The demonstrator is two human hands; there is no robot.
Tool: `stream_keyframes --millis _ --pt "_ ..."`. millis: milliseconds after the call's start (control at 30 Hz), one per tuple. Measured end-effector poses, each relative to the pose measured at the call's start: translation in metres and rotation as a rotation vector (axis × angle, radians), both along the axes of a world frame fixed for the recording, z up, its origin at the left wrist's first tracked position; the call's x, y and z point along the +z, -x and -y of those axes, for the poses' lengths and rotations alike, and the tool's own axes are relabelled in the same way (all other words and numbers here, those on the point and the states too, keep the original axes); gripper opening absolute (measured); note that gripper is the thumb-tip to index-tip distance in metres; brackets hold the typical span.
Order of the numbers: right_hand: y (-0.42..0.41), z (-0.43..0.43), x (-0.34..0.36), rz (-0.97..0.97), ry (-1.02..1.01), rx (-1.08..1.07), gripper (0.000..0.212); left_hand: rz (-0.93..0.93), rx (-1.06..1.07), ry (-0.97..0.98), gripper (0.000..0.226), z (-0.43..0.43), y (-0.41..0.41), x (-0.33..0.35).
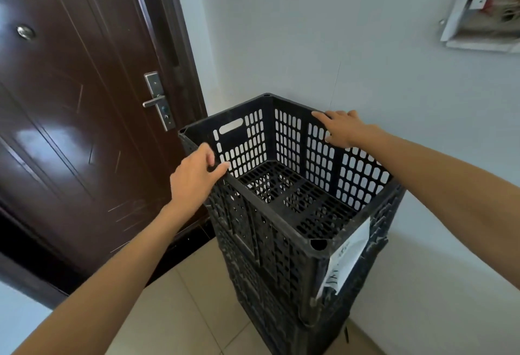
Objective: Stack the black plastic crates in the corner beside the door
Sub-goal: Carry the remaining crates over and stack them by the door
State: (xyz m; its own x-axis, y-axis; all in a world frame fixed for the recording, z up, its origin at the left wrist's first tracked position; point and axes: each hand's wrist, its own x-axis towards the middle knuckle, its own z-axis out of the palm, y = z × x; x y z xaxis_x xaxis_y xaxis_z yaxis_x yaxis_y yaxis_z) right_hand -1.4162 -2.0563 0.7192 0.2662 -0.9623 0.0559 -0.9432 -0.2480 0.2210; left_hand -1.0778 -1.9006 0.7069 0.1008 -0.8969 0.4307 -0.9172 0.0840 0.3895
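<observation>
We stand at a stack of black plastic crates [281, 256] in the corner between a dark brown door [70, 129] and a pale wall [337, 31]. The top crate [295, 186] sits on the ones below it, empty, its slotted floor and sides showing the wall behind. Our left hand [194, 177] clasps the near-left rim, thumb inside and fingers curled over the outer edge. Our right hand [343, 129] rests on the far rim by the wall, fingers spread over the top edge and thumb pressed on the inner face; we cannot tell whether it truly grips. A white paper label [346, 259] hangs on the crate's right side. The stack stands on beige floor tiles [183, 298], just beside the door's silver handle [154, 100] side.
</observation>
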Motion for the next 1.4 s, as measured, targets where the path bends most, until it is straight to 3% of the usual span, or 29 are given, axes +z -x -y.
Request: stream_keyframes --millis 67,167,300,433,567,667,733,867,1033,1267,1400 --pt "0.003 -0.012 0.002 0.028 -0.034 0.012 0.075 0.167 -0.154 0.087 0.03 -0.003 0.023 0.007" --pt "0.004 -0.036 0.008 0.052 -0.111 0.021 0.07 0.228 -0.455 0.068 0.028 -0.016 0.075 0.007" --pt "0.001 -0.087 0.013 0.1 -0.156 0.089 0.061 0.156 -0.764 -0.121 0.043 -0.045 0.128 0.006" --pt "-0.003 -0.146 0.006 0.3 -0.204 0.122 0.045 0.212 -0.907 -0.346 0.059 -0.068 0.147 0.006" --pt "-0.016 -0.185 0.0 0.439 -0.166 0.062 0.037 0.394 -0.901 -0.387 0.068 -0.075 0.148 0.005" --pt "-0.019 -0.2 -0.001 0.608 -0.087 0.008 0.037 0.518 -0.904 -0.222 0.083 -0.075 0.138 0.003" --pt "-0.018 -0.207 -0.004 0.618 -0.014 -0.023 0.045 0.566 -0.91 -0.083 0.079 -0.078 0.132 -0.003" --pt "-0.018 -0.213 -0.011 0.695 0.113 -0.057 0.06 0.568 -0.877 0.09 0.059 -0.087 0.131 -0.006" --pt "-0.026 -0.212 -0.015 0.778 0.183 -0.085 0.064 0.521 -0.896 0.093 0.055 -0.087 0.124 -0.002" --pt "-0.03 -0.215 -0.02 0.77 0.147 -0.086 0.062 0.543 -0.884 0.139 0.051 -0.09 0.118 -0.006" --pt "-0.03 -0.21 -0.015 0.664 0.005 -0.123 0.053 0.525 -0.933 0.038 0.067 -0.081 0.116 -0.002"
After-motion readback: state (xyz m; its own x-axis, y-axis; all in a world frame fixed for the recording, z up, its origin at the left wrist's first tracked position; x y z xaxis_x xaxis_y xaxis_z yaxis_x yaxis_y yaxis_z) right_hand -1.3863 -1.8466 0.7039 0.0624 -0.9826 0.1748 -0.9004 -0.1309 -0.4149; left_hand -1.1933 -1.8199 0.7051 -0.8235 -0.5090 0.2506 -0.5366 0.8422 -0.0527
